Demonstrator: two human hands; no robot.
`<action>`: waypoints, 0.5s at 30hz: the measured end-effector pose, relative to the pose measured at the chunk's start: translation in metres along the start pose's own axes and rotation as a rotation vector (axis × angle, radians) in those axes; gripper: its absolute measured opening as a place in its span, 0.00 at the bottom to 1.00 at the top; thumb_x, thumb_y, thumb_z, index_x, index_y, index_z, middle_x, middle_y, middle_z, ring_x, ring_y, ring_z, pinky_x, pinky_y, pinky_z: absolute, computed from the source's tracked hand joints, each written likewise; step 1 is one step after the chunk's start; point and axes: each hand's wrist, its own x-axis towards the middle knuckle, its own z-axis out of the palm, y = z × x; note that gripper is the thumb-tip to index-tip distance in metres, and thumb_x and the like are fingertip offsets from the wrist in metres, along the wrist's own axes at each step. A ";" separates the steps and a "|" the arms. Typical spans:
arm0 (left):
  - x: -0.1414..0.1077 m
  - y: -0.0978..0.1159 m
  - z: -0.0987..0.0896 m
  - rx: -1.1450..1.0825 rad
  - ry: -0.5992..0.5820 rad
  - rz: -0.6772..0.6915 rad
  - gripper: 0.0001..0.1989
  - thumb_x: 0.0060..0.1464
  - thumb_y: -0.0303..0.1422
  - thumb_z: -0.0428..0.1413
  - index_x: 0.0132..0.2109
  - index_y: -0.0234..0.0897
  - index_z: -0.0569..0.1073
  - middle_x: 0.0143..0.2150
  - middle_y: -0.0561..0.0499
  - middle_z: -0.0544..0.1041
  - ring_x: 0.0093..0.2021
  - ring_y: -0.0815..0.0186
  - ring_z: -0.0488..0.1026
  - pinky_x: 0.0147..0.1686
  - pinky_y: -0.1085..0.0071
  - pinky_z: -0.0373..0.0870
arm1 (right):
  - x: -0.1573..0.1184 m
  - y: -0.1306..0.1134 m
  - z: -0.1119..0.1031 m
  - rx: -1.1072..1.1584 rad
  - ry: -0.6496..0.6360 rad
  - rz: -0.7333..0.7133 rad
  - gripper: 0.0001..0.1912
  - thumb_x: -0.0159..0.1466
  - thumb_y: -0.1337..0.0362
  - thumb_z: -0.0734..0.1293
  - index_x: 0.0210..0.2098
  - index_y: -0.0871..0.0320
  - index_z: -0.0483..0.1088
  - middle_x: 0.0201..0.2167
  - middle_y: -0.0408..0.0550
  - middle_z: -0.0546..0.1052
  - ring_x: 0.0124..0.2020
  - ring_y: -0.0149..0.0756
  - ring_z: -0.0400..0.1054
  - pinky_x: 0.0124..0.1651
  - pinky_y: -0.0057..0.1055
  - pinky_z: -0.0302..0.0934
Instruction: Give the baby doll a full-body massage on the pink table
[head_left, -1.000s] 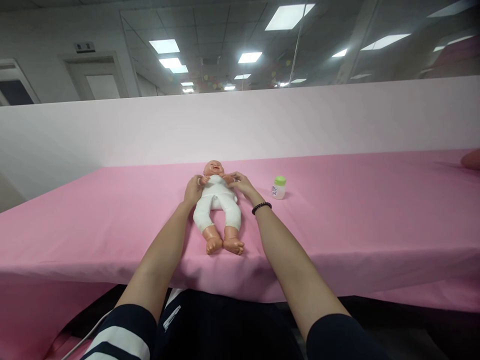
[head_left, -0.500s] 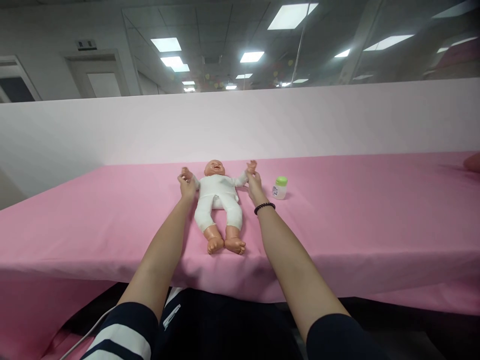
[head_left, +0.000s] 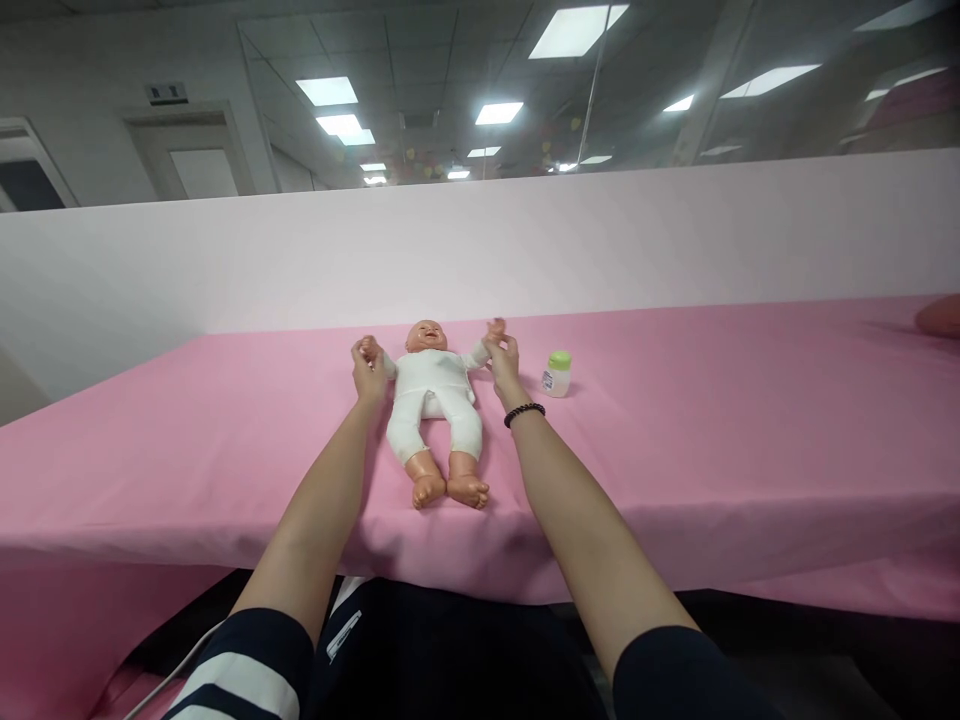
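A baby doll point(head_left: 435, 400) in a white suit lies on its back on the pink tablecloth point(head_left: 712, 440), bare feet toward me. Its arms are spread out to both sides. My left hand point(head_left: 369, 372) grips the doll's arm on the left side, near its small hand. My right hand point(head_left: 502, 362), with a dark bead bracelet on the wrist, grips the doll's other arm. A small white jar with a green lid point(head_left: 556, 374) stands just right of my right hand.
A pale pink partition wall point(head_left: 675, 240) rises behind the table. A pinkish object point(head_left: 941, 316) shows at the far right edge. The table's front edge hangs over my lap, and a white cable point(head_left: 169, 672) runs by my left sleeve.
One second ago both hands held the doll's arms folded on its chest. They have since pulled the arms apart and out to the sides, where they stay.
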 end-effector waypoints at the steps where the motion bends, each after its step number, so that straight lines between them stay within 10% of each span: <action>1: -0.004 0.003 0.004 0.001 -0.094 0.084 0.23 0.60 0.32 0.55 0.62 0.41 0.65 0.57 0.43 0.76 0.56 0.57 0.74 0.57 0.62 0.70 | -0.006 -0.005 0.005 0.001 -0.104 -0.015 0.26 0.51 0.57 0.70 0.49 0.55 0.66 0.48 0.51 0.77 0.47 0.42 0.73 0.47 0.36 0.69; 6: -0.007 0.006 0.017 0.055 -0.512 0.295 0.15 0.51 0.27 0.57 0.47 0.35 0.77 0.48 0.42 0.82 0.50 0.54 0.77 0.55 0.56 0.72 | -0.033 -0.016 0.014 -0.166 -0.579 -0.090 0.23 0.42 0.66 0.73 0.40 0.59 0.75 0.42 0.49 0.79 0.47 0.43 0.71 0.53 0.37 0.66; 15: -0.003 -0.003 0.019 -0.021 -0.318 0.255 0.20 0.53 0.23 0.56 0.53 0.38 0.72 0.54 0.43 0.79 0.54 0.58 0.76 0.57 0.60 0.71 | -0.029 -0.014 0.017 0.004 -0.353 -0.081 0.22 0.47 0.66 0.74 0.43 0.60 0.74 0.44 0.49 0.78 0.46 0.38 0.71 0.53 0.34 0.65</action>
